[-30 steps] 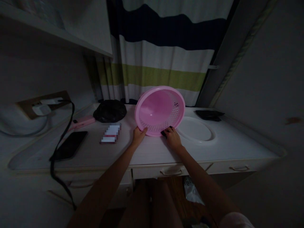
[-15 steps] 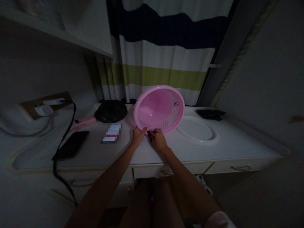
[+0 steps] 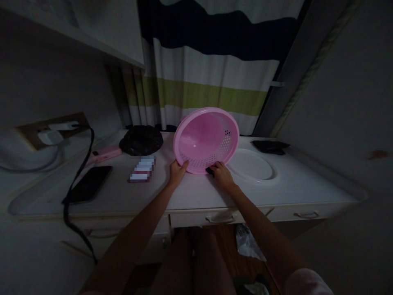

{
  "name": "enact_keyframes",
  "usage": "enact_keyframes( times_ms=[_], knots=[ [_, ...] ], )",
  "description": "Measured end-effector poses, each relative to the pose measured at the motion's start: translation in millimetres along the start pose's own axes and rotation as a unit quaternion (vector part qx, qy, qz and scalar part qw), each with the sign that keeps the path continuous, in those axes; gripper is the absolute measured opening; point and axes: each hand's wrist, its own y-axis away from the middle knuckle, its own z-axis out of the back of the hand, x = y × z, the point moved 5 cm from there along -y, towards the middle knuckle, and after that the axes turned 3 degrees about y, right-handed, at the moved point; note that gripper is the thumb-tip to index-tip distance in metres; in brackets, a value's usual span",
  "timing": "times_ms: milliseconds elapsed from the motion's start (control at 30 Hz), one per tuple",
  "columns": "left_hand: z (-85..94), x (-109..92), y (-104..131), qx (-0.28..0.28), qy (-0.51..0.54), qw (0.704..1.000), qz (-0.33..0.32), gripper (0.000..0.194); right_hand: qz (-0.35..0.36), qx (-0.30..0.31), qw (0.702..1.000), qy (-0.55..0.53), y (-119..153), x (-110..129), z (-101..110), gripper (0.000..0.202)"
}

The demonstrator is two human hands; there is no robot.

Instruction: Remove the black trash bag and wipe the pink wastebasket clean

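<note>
A pink plastic basket [image 3: 202, 135] with rows of holes in its side is tilted on the white desk, its mouth turned towards me. My left hand [image 3: 177, 172] grips the near rim at the lower left, thumb over the edge. At the lower right of the rim, my right hand [image 3: 221, 174] is closed round a small black thing [image 3: 210, 170], which touches the rim. Most of that black thing is hidden by my fingers, so its kind is unclear. Right of the basket, a white oval ring [image 3: 274, 174] lies flat on the desk.
On the left of the white desk [image 3: 190, 192] are a black bag [image 3: 141, 140], a phone with a blurred screen [image 3: 143, 169], a dark tablet or phone [image 3: 89, 184] and a pink case [image 3: 106, 154]. A black cable [image 3: 69, 196] hangs there. A black pouch [image 3: 270, 146] lies at right.
My right hand has slid to the right along the basket's rim with the small black thing. My left hand stays on the rim, and the view has shifted slightly.
</note>
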Motion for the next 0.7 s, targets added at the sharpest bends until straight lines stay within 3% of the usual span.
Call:
enact_keyframes(
  times_ms=[133, 400, 567, 700],
  knots=[
    [1.1, -2.0, 0.7, -0.015, 0.048, 0.999, 0.017, 0.039, 0.016, -0.018, 0.999, -0.04, 0.4, 16.5, -3.7, 0.031],
    [-6.5, 8.7, 0.4, 0.051, 0.109, 0.988, 0.095, 0.051, 0.032, -0.04, 0.995, -0.083, -6.8, 50.2, -10.0, 0.03],
    [-3.7, 12.2, 0.0, 0.027, 0.078, 0.991, 0.105, 0.048, 0.029, -0.049, 0.996, -0.072, -3.8, 51.5, -10.0, 0.031],
    [-4.7, 13.4, 0.6, 0.036, 0.093, 0.989, 0.111, 0.047, 0.012, -0.048, 0.998, -0.026, 2.7, 35.9, -9.0, 0.032]
  ],
)
